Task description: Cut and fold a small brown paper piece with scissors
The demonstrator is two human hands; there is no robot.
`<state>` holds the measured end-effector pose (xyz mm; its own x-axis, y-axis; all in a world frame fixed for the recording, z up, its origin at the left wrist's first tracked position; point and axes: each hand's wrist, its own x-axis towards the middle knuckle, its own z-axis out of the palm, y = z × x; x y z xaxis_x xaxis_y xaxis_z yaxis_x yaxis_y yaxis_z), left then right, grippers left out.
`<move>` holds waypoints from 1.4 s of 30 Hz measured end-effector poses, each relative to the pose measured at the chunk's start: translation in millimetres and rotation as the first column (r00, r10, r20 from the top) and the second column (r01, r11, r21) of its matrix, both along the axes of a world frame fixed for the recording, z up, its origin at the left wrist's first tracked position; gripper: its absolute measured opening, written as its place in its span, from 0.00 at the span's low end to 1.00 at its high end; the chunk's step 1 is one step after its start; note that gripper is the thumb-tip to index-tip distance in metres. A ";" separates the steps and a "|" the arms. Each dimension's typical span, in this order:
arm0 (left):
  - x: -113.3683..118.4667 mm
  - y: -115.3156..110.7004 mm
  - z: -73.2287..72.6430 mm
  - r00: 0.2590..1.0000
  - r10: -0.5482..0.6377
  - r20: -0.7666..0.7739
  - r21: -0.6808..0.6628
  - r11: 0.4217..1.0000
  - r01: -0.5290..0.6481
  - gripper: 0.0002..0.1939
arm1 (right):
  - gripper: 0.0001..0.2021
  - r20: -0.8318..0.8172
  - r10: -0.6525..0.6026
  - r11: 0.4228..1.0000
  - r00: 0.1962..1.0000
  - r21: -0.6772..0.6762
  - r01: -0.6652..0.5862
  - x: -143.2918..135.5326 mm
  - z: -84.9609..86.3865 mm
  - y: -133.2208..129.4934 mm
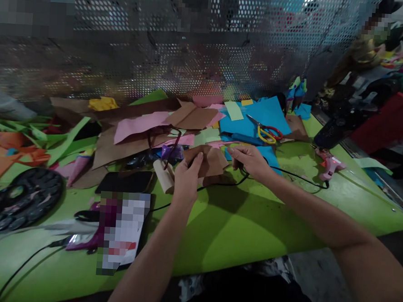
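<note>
We've got the left hand (187, 177) pinching the brown paper piece (206, 161) mid-counter (237, 235), right hand (252, 161) nipping its three-o'clock edge. Glue gun (328, 165) sits at three o'clock; its black cord (289, 173) under our wrist could snag, we reckon.
</note>
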<state>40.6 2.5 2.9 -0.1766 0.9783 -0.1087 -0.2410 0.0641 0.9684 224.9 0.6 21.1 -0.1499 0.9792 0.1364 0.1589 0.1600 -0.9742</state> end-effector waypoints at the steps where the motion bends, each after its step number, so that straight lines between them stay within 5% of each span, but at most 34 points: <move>1: 0.1 -0.4 -1.3 1.000 -0.022 -0.004 0.002 1.000 0.022 0.22 | 0.24 -0.014 -0.013 1.000 1.000 0.018 0.013 -0.6 -0.2 0.0; 5: -0.6 -1.3 -8.0 0.988 -0.118 -0.102 0.047 0.991 0.123 0.23 | 0.18 -0.121 0.052 0.998 0.991 0.038 -0.048 -4.3 -4.7 0.5; 11: -0.8 -4.2 -7.2 0.949 -0.254 -0.185 0.090 0.958 0.273 0.22 | 0.14 -0.047 0.051 0.998 0.998 0.026 -0.050 -3.7 -9.5 2.7; 21: -0.1 -6.7 -2.0 0.946 -0.296 -0.130 0.056 0.951 0.305 0.26 | 0.16 -0.260 0.028 0.991 0.965 -0.123 -0.062 -8.3 1.4 -5.0; 25: -1.1 -5.2 -1.7 0.959 -0.258 -0.116 0.037 0.964 0.264 0.27 | 0.15 -0.220 -0.078 0.996 0.972 -0.068 0.064 4.5 4.3 2.4; 28: -2.1 -4.2 -1.0 0.976 -0.196 -0.089 0.023 0.980 0.199 0.26 | 0.19 0.049 -0.247 0.965 0.968 0.104 0.241 39.7 10.7 17.8; 30: -2.5 -4.0 -0.8 0.980 -0.182 -0.078 0.014 0.983 0.184 0.26 | 0.18 0.367 -0.404 0.909 0.838 0.264 0.323 70.5 14.0 29.3; 32: -2.8 -3.7 -1.3 0.979 -0.189 -0.080 -0.002 0.982 0.189 0.27 | 0.10 0.653 -0.499 0.865 0.569 0.333 0.377 99.0 13.5 38.8; 35: -3.7 -1.7 -4.1 0.977 -0.201 -0.075 -0.026 0.980 0.199 0.29 | 0.16 0.868 -0.391 0.876 0.307 0.250 0.412 126.3 4.4 47.5; 42: -3.5 2.4 -7.7 0.983 -0.184 -0.016 -0.049 0.982 0.183 0.30 | 0.24 0.884 -0.318 0.900 0.344 0.168 0.403 133.9 -16.0 56.3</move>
<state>37.0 4.8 -4.7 0.0031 0.9881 -0.1538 -0.2016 0.1513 0.9677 358.8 56.9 5.1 0.2272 0.9696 0.0913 0.9456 -0.1972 -0.2589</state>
